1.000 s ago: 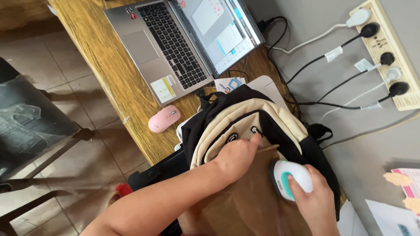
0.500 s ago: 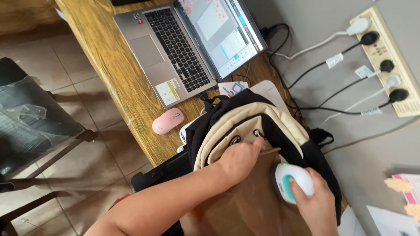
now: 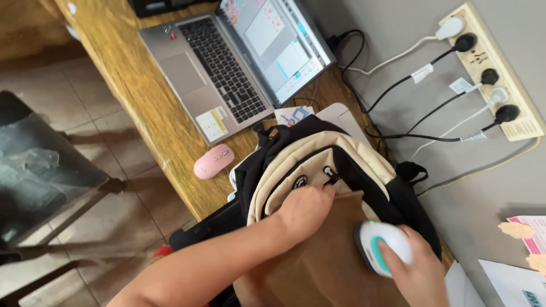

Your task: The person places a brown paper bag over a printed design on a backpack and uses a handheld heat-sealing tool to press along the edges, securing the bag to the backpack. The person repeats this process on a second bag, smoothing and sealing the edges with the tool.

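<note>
A backpack in black, cream and brown (image 3: 335, 165) lies on the wooden desk (image 3: 131, 74). My left hand (image 3: 304, 210) rests on its brown front panel, fingers closed at a zipper pull near the top of that panel. My right hand (image 3: 418, 273) holds a small white device with a teal band (image 3: 381, 247) against the backpack's right side.
An open silver laptop (image 3: 239, 62) sits on the desk above the backpack, with a pink mouse (image 3: 213, 161) beside it. A power strip (image 3: 497, 74) with several plugged cables hangs on the grey wall. Papers (image 3: 526, 250) lie at the right. A dark chair (image 3: 40, 182) stands on the tiled floor.
My left hand has slid slightly up the brown panel toward the zipper. The white device in my right hand stays at the backpack's side. The view has shifted a little.
</note>
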